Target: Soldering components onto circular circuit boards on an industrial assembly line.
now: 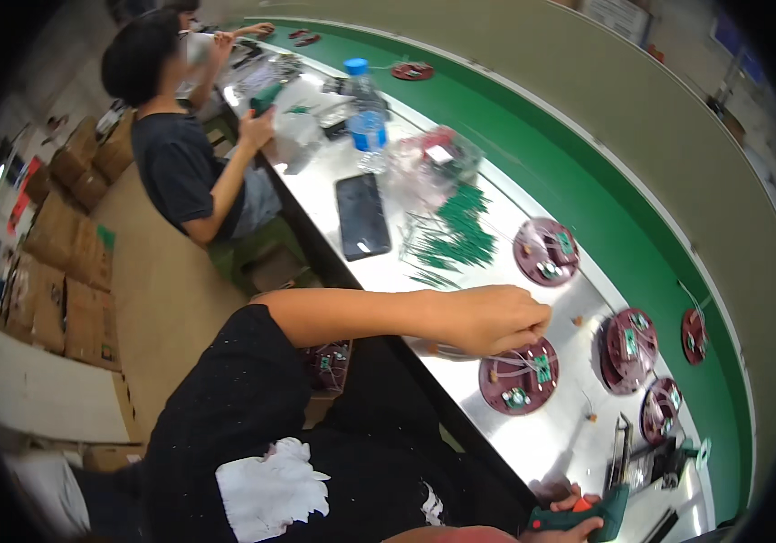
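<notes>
My left hand (504, 319) reaches across the table with its fingers pinched together; what they hold, if anything, is hidden. Just below the fingertips lies a round maroon disc (516, 391) bearing small green circuit boards and pale wires, some running under the hand. At the lower right my right hand (578, 534) is wrapped round a green pistol-shaped soldering gun (612, 514) with an orange-red trigger. Its long thin metal front points toward the far side of the table. Another wired maroon disc (546, 252) lies beyond my left hand.
More maroon discs (628, 348) lie to the right, one on the green strip (587, 172). A black phone (362, 217), thin green strips (462, 233), a plastic bag (437, 163) and a water bottle (367, 118) stand farther off. A co-worker (180, 149) sits at left, holding a green tool.
</notes>
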Motion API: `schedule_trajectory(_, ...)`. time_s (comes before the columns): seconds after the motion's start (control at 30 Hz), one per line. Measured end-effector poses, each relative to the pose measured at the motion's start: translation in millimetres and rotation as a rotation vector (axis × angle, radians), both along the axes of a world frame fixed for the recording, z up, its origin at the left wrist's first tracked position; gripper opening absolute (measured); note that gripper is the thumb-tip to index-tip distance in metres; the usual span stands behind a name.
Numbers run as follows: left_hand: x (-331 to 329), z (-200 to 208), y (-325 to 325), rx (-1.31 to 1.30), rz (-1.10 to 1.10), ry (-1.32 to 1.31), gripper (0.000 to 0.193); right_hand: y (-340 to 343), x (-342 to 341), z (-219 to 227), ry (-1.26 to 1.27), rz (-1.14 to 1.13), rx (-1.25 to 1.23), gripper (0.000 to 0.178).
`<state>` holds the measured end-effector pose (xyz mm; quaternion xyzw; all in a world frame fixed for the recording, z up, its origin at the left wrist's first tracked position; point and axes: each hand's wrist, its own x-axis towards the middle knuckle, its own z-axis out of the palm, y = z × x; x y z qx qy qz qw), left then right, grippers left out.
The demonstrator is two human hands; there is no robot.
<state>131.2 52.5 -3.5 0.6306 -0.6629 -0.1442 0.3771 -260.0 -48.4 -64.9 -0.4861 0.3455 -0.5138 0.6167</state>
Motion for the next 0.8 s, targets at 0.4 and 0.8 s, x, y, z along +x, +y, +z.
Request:
schedule_trajectory(0.4, -48, -7, -20, 0.034, -0.027, 0.197, 0.014, 7, 21, 3, 0.104, 0.014, -0.135, 0.071)
schedule_trajectory(0.8, -71, 4, -39, 0.060, -0.075, 0.029, 0.018, 36, 15, -7, 0.329, 0.114, -0.187, 0.095)
